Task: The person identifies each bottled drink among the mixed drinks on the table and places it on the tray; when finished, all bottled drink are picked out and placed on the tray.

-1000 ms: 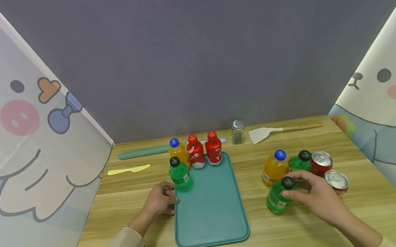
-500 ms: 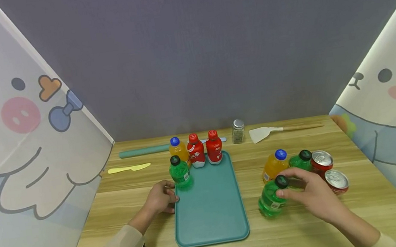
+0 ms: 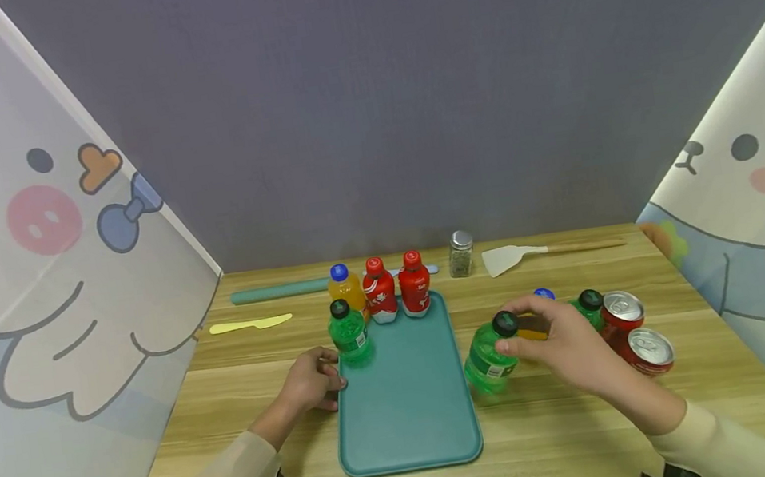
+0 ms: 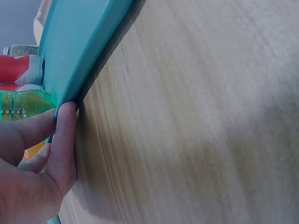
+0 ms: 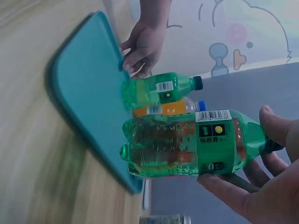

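Observation:
My right hand grips a green soda bottle with a black cap by its neck and upper part. In the right wrist view this bottle is clear of the table, its base towards the tray. My left hand pinches the left rim of the teal tray between thumb and fingers. On the tray's far part stand another green bottle, an orange drink bottle with a blue cap, and two red bottles.
Right of my right hand are two red cans and a green bottle; an orange bottle is mostly hidden behind the hand. A spatula, shaker, yellow knife and teal stick lie along the back.
My right hand has lifted the green bottle and carried it left, from beside the other drinks to close by the tray's right edge. The left hand keeps its place on the rim.

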Demonstrator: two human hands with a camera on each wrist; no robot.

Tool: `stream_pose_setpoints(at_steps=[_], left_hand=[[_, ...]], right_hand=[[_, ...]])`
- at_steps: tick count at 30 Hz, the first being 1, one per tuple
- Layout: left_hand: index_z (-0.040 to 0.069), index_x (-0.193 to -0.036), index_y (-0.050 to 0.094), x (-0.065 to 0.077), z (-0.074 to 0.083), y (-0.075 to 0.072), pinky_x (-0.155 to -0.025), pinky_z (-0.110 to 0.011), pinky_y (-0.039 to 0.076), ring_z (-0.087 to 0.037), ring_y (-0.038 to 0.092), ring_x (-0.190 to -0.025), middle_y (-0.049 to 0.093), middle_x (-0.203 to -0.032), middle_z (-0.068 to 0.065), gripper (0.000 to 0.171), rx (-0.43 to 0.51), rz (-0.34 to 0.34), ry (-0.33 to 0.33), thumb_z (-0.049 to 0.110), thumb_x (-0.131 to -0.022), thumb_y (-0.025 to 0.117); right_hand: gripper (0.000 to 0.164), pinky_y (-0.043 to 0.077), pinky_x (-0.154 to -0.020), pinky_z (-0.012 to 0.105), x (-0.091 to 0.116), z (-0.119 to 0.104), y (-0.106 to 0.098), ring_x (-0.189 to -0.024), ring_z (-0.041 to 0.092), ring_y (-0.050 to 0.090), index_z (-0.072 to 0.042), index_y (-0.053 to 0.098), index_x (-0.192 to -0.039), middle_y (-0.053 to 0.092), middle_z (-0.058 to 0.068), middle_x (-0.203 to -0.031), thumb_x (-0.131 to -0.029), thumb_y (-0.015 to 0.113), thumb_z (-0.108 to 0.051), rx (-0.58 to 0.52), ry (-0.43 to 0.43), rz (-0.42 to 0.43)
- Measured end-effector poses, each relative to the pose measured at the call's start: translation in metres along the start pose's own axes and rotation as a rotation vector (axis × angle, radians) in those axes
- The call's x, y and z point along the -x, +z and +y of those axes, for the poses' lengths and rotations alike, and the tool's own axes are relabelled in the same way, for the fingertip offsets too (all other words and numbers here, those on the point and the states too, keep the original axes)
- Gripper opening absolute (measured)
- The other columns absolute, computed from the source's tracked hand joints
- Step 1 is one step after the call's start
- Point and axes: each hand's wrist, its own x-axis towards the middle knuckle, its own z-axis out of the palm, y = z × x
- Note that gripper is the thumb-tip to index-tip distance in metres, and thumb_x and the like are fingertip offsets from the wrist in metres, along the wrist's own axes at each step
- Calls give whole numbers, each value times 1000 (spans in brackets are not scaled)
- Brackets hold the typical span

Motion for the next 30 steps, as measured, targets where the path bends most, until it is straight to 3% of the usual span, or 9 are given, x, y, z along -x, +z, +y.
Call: stream_pose_setpoints(at_steps=[6, 17, 30], left_hand=[[-6, -131, 55, 2, 3, -1, -54, -38, 63, -22, 64, -74, 57, -94, -15, 46, -6, -1, 7, -11, -88, 71], [-6, -129, 55, 2, 3, 0, -53, -38, 63, -21, 63, -72, 57, -92, -14, 45, -5, 1, 12, -13, -87, 70], [-7, -128, 55, 2, 2, 2, -52, -38, 63, -21, 64, -68, 58, -90, -14, 44, -11, 14, 19, -14, -87, 70]], right_hand=[[41, 61, -92, 49, -24, -12, 14, -122, 41, 64, -9, 66, -124, 69, 9, -123, -90, 81, -26, -42, -11, -20], [37, 61, -95, 50, -74, -31, 53, -122, 42, 64, -6, 66, -119, 67, 13, -125, -88, 83, -20, -160, -6, -58], [38, 62, -87, 40, -114, -41, 107, -103, 29, 68, -6, 68, -117, 69, 10, -118, -85, 86, -18, -83, 30, 10]])
